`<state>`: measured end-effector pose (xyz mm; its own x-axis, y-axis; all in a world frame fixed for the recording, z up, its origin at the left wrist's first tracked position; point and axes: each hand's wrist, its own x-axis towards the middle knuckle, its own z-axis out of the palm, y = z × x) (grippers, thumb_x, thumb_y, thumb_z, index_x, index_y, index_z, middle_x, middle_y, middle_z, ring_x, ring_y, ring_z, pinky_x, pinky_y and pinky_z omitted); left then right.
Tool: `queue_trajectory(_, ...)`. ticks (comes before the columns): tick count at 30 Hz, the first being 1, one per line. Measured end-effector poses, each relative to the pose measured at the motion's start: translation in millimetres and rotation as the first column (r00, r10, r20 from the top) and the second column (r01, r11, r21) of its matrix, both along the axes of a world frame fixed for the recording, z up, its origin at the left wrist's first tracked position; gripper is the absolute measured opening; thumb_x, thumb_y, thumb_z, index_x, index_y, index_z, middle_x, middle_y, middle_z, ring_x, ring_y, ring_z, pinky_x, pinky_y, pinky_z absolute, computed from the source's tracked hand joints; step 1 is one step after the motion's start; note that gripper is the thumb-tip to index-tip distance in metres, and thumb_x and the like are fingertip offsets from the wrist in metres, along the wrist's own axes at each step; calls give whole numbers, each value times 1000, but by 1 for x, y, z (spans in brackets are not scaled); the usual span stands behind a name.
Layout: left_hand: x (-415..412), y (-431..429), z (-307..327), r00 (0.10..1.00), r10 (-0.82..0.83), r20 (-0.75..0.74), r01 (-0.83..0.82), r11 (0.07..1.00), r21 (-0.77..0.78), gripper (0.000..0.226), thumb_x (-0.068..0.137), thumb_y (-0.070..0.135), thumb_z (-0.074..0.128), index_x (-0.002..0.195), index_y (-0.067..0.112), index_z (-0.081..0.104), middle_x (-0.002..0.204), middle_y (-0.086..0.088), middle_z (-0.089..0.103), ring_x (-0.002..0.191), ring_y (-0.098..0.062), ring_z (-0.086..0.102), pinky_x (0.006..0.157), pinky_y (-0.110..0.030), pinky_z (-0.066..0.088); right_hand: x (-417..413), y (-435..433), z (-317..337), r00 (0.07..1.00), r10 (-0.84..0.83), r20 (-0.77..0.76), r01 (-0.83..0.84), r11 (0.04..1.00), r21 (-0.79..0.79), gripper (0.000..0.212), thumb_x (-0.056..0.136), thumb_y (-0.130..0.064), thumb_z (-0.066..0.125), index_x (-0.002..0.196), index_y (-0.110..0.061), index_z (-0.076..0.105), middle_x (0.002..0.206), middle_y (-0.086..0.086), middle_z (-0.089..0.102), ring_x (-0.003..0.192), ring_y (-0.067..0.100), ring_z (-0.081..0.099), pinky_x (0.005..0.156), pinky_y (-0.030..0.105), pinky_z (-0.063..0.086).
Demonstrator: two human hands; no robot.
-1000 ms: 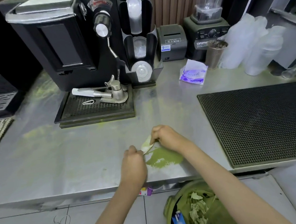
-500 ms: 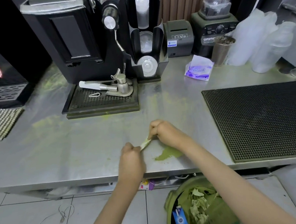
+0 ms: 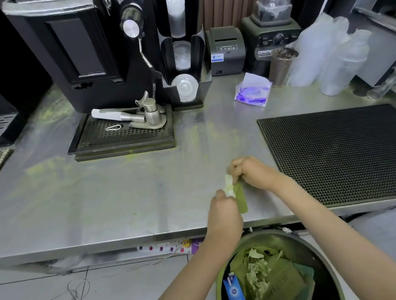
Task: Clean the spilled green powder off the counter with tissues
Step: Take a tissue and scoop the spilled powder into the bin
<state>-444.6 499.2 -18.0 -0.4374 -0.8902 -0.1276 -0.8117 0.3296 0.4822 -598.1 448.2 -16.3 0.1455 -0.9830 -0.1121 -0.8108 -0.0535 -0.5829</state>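
Observation:
Both hands pinch one folded tissue (image 3: 229,185) near the steel counter's (image 3: 116,202) front edge. My right hand (image 3: 252,173) grips its far end and my left hand (image 3: 223,212) grips its near end. Against the tissue's right side lies a narrow band of green powder (image 3: 240,199). Faint green smears (image 3: 46,168) remain across the left and middle of the counter. A purple tissue pack (image 3: 252,91) sits further back.
A green bin (image 3: 280,270) with used green tissues stands on the floor below the counter edge. A black rubber mat (image 3: 342,153) lies right of my hands. Coffee machine and drip tray (image 3: 123,136) stand behind left, stacked plastic cups (image 3: 328,54) at back right.
The wide green powder patch has been scraped together into a narrow strip against the tissue. Both hands moved slightly nearer the counter's front edge.

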Motion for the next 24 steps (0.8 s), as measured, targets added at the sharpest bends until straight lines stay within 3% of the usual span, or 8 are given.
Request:
queue_trajectory(3,2,-10,0,998,-5,-55,3,1000,-26,23,88,-3,44,106,-3,58,97,-8,40,63,-17,38,69,-22,44,-1,-4,8,998,-59,26,61,995,-84,39,61,25,46,67,-2,72,70,-13,51,73,13,53,70,17,40)
queue_trajectory(6,18,-30,3,994,26,-105,-36,995,-96,25,87,-3,42,103,-3,61,94,-11,43,68,-24,47,75,-30,46,11,-15,15,998,-54,21,57,984,-170,37,62,26,48,72,0,73,71,-6,52,76,15,51,65,6,33)
queue_trajectory(9,35,-58,3,997,50,-50,-58,984,-169,31,82,-7,43,103,-1,65,98,-17,49,85,-34,54,80,-37,47,22,-29,11,999,-44,-27,39,986,-159,39,63,24,47,82,2,73,81,13,60,81,20,54,71,16,40)
queue_trajectory(13,41,-75,2,998,23,64,-11,983,-186,32,83,-7,42,105,1,63,103,-14,50,100,-29,47,79,-33,42,29,-27,-5,997,-36,-64,29,994,-110,39,67,21,48,88,0,73,86,22,63,84,32,61,77,34,49)
queue_trajectory(19,29,-64,-7,986,-100,130,127,969,-214,36,78,-9,43,105,2,63,104,-13,53,100,-28,46,79,-34,40,14,4,-7,990,-110,-85,101,990,-97,37,72,17,48,94,-2,72,93,17,64,91,31,59,84,33,48)
queue_trajectory(24,23,-54,-7,962,-252,102,268,943,-195,37,74,-13,45,101,3,65,100,-13,53,99,-28,47,80,-35,44,3,46,-1,976,-185,-111,177,981,-83,40,77,15,45,99,-5,71,95,10,62,94,24,56,88,24,43)
